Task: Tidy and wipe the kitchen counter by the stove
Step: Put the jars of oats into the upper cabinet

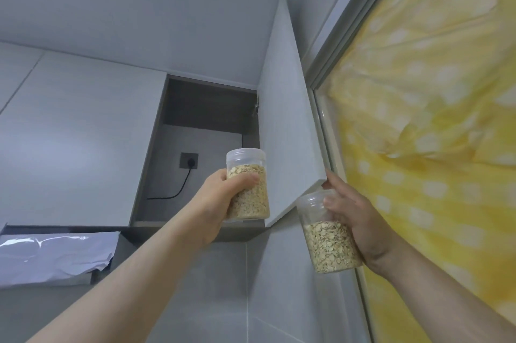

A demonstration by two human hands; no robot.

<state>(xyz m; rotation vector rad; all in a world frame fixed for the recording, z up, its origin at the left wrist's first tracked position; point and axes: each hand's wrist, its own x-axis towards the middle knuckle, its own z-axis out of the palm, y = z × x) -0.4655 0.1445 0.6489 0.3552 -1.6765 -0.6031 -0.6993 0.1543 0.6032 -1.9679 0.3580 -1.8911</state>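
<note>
on the head view, my left grip was clamped round the first oat jar, raised at the mouth of the open wall cabinet. my right grip clamped the second oat jar, one fingertip touching the cabinet door at its corner. i judged it best to set the jar upright, clear of the cable. grey tiles, a yellow curtain; the desk was out of view.
</note>
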